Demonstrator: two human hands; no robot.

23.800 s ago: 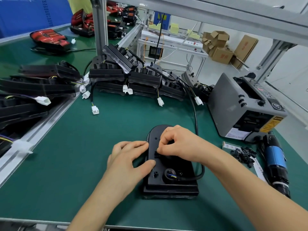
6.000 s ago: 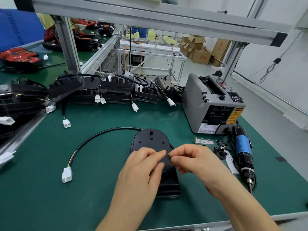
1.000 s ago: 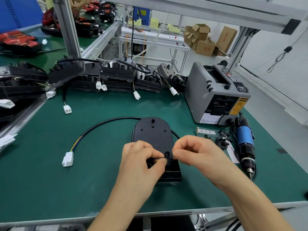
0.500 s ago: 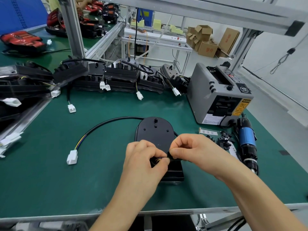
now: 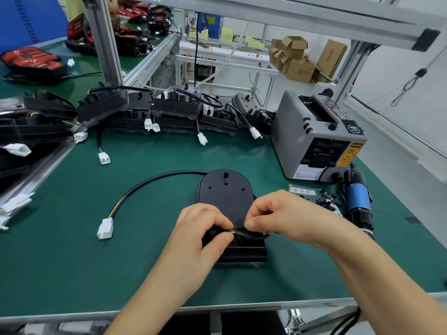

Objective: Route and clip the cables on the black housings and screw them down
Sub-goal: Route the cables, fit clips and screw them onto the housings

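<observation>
A black housing lies flat on the green mat in front of me. Its black cable loops out to the left and ends in a white connector. My left hand pinches the cable's coloured wires at the housing's near end. My right hand pinches the cable right beside it, thumb and fingers curled over the housing. The spot under my fingertips is mostly hidden.
A row of black housings with white plugs lines the back of the mat, and more lie at the left. A grey tape dispenser stands at the right, with small black clips and a blue electric screwdriver beside it.
Both hands have stayed at the housing's near end. My fingers have closed tighter together over the cable, and the view has shifted slightly.
</observation>
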